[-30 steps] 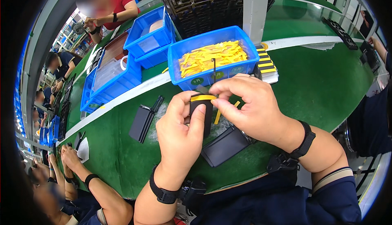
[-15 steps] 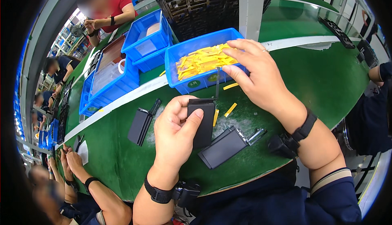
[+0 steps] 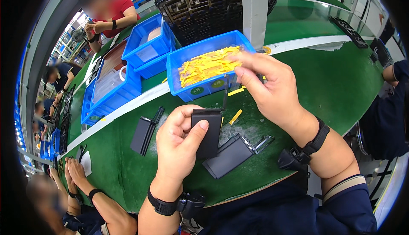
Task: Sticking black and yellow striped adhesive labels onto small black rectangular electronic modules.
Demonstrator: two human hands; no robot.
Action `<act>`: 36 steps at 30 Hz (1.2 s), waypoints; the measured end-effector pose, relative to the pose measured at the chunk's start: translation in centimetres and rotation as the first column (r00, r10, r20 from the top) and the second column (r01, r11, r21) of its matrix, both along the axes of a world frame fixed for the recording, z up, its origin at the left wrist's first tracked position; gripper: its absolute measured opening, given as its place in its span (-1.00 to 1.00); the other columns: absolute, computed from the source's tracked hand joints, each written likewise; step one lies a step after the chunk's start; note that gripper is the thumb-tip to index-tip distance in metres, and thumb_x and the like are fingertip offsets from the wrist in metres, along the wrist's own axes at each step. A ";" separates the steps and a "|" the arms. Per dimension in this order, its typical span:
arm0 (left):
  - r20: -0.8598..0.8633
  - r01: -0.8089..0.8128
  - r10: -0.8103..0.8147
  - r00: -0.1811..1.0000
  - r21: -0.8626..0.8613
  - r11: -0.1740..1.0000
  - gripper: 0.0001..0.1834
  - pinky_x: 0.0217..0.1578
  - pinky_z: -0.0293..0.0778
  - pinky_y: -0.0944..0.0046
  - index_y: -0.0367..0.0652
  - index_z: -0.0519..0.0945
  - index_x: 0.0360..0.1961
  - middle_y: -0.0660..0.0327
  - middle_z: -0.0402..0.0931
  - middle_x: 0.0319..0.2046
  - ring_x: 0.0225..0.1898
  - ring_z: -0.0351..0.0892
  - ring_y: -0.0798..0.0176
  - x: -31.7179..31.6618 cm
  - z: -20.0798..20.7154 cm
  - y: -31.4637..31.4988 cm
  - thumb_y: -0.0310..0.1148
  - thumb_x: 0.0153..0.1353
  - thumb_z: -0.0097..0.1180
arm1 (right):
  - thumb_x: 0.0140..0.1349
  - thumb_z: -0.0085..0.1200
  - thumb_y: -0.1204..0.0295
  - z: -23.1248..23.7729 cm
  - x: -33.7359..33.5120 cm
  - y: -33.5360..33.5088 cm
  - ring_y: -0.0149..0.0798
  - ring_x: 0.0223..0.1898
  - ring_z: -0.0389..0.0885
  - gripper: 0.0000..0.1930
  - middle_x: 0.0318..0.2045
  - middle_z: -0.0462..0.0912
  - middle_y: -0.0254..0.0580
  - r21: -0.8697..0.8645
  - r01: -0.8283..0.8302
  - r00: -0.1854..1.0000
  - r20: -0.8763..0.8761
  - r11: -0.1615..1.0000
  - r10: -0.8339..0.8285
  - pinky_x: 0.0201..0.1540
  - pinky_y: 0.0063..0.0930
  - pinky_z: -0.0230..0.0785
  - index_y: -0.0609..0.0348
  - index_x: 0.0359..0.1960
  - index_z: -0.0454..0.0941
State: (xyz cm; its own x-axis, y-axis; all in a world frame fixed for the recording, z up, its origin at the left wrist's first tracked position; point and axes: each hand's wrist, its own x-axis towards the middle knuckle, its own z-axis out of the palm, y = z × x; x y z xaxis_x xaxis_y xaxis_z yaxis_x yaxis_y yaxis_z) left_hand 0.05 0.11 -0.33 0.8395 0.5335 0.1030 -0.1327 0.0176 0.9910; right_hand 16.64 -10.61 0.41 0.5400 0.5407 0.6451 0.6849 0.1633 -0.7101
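Note:
My left hand is closed round a black flat rectangular case, thumb across its face. A thin black arm stands up from the case's far right corner. My right hand is over the right edge of a blue bin heaped with yellow strips. Its thumb and fingers are bent but apart; the fingertips are smeared, and nothing shows between them. A similar black case with a hinged end piece lies to the right of my left hand, another black case to the left.
Loose yellow strips, one of them by my left hand, lie on the green tabletop. Stacked blue bins stand at the far left, beside a grey post and a black tray. Co-workers' hands are at the left.
My right hand has dipped slightly, its fingers drawing nearer the thumb at the bin's edge. My left hand still holds the case. The whole view has shifted a little.

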 end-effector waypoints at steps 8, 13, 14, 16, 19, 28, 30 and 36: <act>0.030 0.029 -0.029 0.999 0.011 1.000 -0.81 -0.34 0.45 0.51 -0.33 0.41 -0.14 0.18 0.58 -0.34 -0.35 0.53 0.48 -0.1 0.1 0.0 -0.56 0.20 0.00 | 0.05 0.13 0.52 -0.3 -0.2 0.2 -0.25 -0.44 0.57 -0.86 -0.47 0.60 -0.11 0.053 -0.074 0.989 0.133 0.996 0.067 -0.34 -0.47 0.40 0.31 -0.36 0.61; 0.022 0.019 -0.018 1.000 -0.024 1.000 -0.79 -0.33 0.45 0.51 -0.33 0.40 -0.13 0.17 0.58 -0.33 -0.35 0.53 0.48 -0.1 -0.2 0.0 -0.56 0.21 0.01 | 0.11 0.10 0.47 -0.5 -0.7 0.2 -0.33 -0.42 0.59 -0.84 -0.43 0.64 -0.13 0.013 -0.166 0.970 -0.177 0.986 0.166 -0.33 -0.51 0.42 0.30 -0.32 0.61; 0.025 0.017 -0.017 1.000 -0.032 0.999 -0.79 -0.33 0.45 0.50 -0.33 0.40 -0.13 0.17 0.58 -0.33 -0.35 0.53 0.48 -0.1 -0.2 0.0 -0.56 0.21 0.01 | 0.11 0.10 0.47 -0.4 -0.8 0.1 -0.33 -0.42 0.59 -0.84 -0.43 0.64 -0.13 0.012 -0.167 0.970 -0.178 0.986 0.166 -0.33 -0.51 0.42 0.30 -0.32 0.61; 0.028 0.019 -0.017 0.999 -0.041 0.999 -0.79 -0.33 0.45 0.50 -0.33 0.40 -0.12 0.17 0.58 -0.33 -0.35 0.53 0.48 0.0 -0.2 0.0 -0.55 0.21 0.01 | 0.19 0.05 0.47 -0.2 -1.0 -0.1 -0.48 -0.43 0.52 -0.84 -0.44 0.61 -0.24 -0.020 -0.240 0.917 -0.333 0.971 0.220 -0.30 -0.60 0.38 0.32 -0.29 0.61; 0.030 0.020 -0.018 0.999 -0.074 0.997 -0.79 -0.33 0.46 0.50 -0.33 0.40 -0.12 0.17 0.58 -0.33 -0.35 0.53 0.48 0.2 -0.3 0.0 -0.55 0.20 0.01 | 0.17 0.04 0.45 -0.2 -1.0 -0.1 -0.34 -0.44 0.57 -0.83 -0.47 0.63 -0.15 -0.056 -0.217 0.918 -0.351 0.974 0.185 -0.35 -0.49 0.41 0.32 -0.31 0.59; -0.001 0.009 -0.009 1.000 -0.061 0.998 -0.80 -0.36 0.45 0.50 -0.32 0.41 -0.13 0.21 0.57 -0.33 -0.35 0.52 0.49 0.0 -0.5 0.3 -0.56 0.21 0.00 | 0.14 -0.01 0.51 0.0 -1.4 0.1 -0.20 -0.46 0.57 -0.86 -0.48 0.60 -0.08 -0.099 -0.113 0.992 -0.074 0.989 0.106 -0.35 -0.47 0.39 0.32 -0.37 0.57; 0.017 -0.011 0.010 1.000 0.069 0.998 -0.80 -0.34 0.43 0.49 -0.31 0.42 -0.12 0.27 0.53 -0.33 -0.36 0.49 0.50 0.3 -0.6 1.4 -0.55 0.21 -0.02 | 0.14 -0.02 0.52 -0.5 -1.1 -0.1 -0.22 -0.46 0.57 -0.85 -0.49 0.59 -0.09 -0.085 -0.091 0.995 -0.054 0.992 0.087 -0.36 -0.47 0.38 0.31 -0.32 0.57; -0.328 -0.170 0.564 0.758 0.735 0.656 -0.76 -0.33 0.42 0.33 -0.27 0.55 -0.15 0.17 0.55 -0.47 -0.44 0.53 0.27 -4.5 -0.6 11.6 -0.44 0.18 -0.04 | 0.09 0.07 0.56 -0.8 -1.4 0.3 -0.41 -0.55 0.47 -0.61 -0.59 0.53 -0.25 -0.132 -0.201 0.956 -0.242 0.971 0.165 -0.40 -0.52 0.37 0.18 0.02 0.45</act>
